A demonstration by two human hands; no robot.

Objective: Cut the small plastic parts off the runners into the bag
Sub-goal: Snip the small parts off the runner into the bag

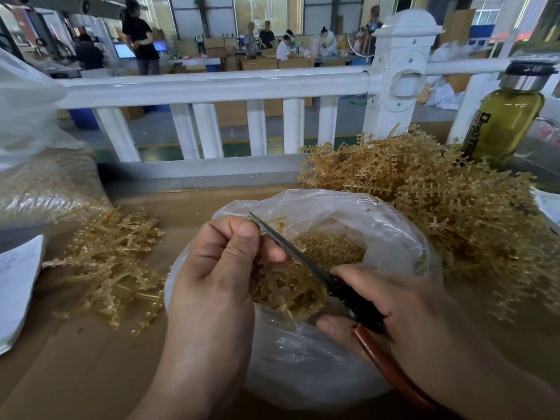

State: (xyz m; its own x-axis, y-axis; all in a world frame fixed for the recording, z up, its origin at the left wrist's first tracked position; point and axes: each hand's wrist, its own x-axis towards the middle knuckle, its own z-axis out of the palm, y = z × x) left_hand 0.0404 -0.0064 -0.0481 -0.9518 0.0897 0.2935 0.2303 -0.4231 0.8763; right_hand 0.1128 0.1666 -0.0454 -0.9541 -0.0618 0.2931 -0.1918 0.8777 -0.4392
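My left hand [221, 268] grips a tan plastic runner [288, 291] with small parts on its branches, holding it over the open clear plastic bag [394, 237]. My right hand [403, 310] grips scissors [306, 262] with dark blades and reddish-brown handles. The blade tips point up and left beside my left thumb. Loose cut parts [330, 245] lie heaped inside the bag.
A big pile of tan runners [439, 204] lies at the right, a smaller pile [115, 262] at the left. A filled clear bag [39, 180] stands far left, papers [15, 286] at the left edge, a green bottle [506, 122] back right. A white railing [212, 86] runs behind the cardboard-covered table [91, 359].
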